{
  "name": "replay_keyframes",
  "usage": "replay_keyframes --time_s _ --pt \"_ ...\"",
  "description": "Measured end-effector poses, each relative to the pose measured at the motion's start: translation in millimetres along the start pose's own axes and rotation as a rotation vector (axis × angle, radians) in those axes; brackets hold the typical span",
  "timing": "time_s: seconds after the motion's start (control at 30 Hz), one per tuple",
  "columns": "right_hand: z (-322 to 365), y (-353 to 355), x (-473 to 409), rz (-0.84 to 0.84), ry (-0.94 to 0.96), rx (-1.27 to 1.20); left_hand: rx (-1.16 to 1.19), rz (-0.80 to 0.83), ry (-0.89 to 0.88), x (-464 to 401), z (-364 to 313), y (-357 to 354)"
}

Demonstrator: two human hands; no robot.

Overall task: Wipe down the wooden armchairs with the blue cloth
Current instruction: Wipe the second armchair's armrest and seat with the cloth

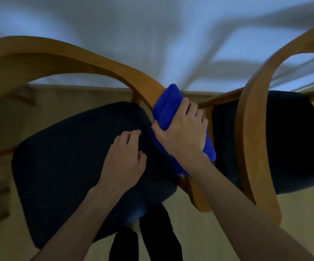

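Observation:
Two wooden armchairs with dark seat cushions stand side by side below me. The left armchair (88, 59) has a curved wooden back and armrest. My right hand (182, 129) grips the blue cloth (166, 108), which is wrapped around the right armrest of that chair. My left hand (126, 157) rests on the dark seat cushion (67, 157), fingers loosely bent and holding nothing. The right armchair (250, 129) shows its curved wooden frame and dark seat.
A pale wall with chair shadows fills the top of the view. The floor (218, 210) is light wood. My dark trouser legs (152, 238) stand between the chairs' front edges. The two chairs almost touch at their armrests.

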State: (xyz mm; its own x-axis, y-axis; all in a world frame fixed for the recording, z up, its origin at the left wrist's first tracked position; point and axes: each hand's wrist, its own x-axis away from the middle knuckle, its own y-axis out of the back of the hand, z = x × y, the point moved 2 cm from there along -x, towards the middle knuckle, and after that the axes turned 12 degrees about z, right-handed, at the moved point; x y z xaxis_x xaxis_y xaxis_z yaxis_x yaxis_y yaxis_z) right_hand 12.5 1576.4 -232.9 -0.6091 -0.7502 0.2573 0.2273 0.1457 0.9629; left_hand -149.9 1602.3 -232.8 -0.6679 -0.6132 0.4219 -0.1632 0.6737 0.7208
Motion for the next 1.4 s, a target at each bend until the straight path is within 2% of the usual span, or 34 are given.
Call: replay_keyframes --time_s 0.17,0.37,0.6,0.7,0.77,0.87,0.93,1.0,1.07,1.17,1.23,1.27,1.33,1.4 --pt "61.3 7.3 -71.6 0.011 0.261 0.062 0.075 -0.117 0.107 -14.8 24.8 31.7" --pt "132.8 9.6 -117.5 0.05 0.538 0.168 0.139 -0.251 0.26 -7.0 63.6 67.0" --pt "159.6 6.6 -100.6 -0.046 0.618 0.26 0.194 -0.293 0.326 27.3 90.2 63.2" --pt "156.8 0.3 -80.2 -0.006 0.73 0.203 0.275 -0.257 0.342 38.9 99.9 54.7" --pt "153.0 3.9 -65.8 0.067 0.827 0.072 0.469 -0.25 0.397 45.5 107.9 54.2" --pt "152.0 9.1 -30.4 0.147 0.968 -0.043 0.909 -0.241 0.507 55.9 119.5 60.1" --pt "158.0 3.7 5.0 0.215 1.038 -0.049 1.282 -0.188 0.423 63.4 122.8 66.2" --pt "163.4 -9.0 40.9 0.288 1.076 -0.092 1.489 -0.151 0.277 74.4 125.5 71.4" --pt "165.2 -25.1 71.0 0.348 1.108 -0.131 1.405 -0.175 0.214 90.4 129.9 75.0" --pt "161.9 -43.0 98.7 0.544 1.141 -0.217 1.138 -0.251 0.244 115.4 146.9 72.3" --pt "159.6 -44.9 100.3 0.653 1.13 -0.328 0.924 -0.211 0.152 130.0 159.6 70.6" --pt "157.8 -45.0 95.7 0.656 1.103 -0.343 0.816 -0.158 0.086 136.1 163.5 70.2" --pt "157.3 -47.7 80.6 0.618 1.051 -0.195 0.629 -0.057 0.017 144.8 167.9 71.4" --pt "165.2 -53.8 69.8 0.655 1.023 0.001 0.499 -0.036 0.029 148.9 175.0 76.7"
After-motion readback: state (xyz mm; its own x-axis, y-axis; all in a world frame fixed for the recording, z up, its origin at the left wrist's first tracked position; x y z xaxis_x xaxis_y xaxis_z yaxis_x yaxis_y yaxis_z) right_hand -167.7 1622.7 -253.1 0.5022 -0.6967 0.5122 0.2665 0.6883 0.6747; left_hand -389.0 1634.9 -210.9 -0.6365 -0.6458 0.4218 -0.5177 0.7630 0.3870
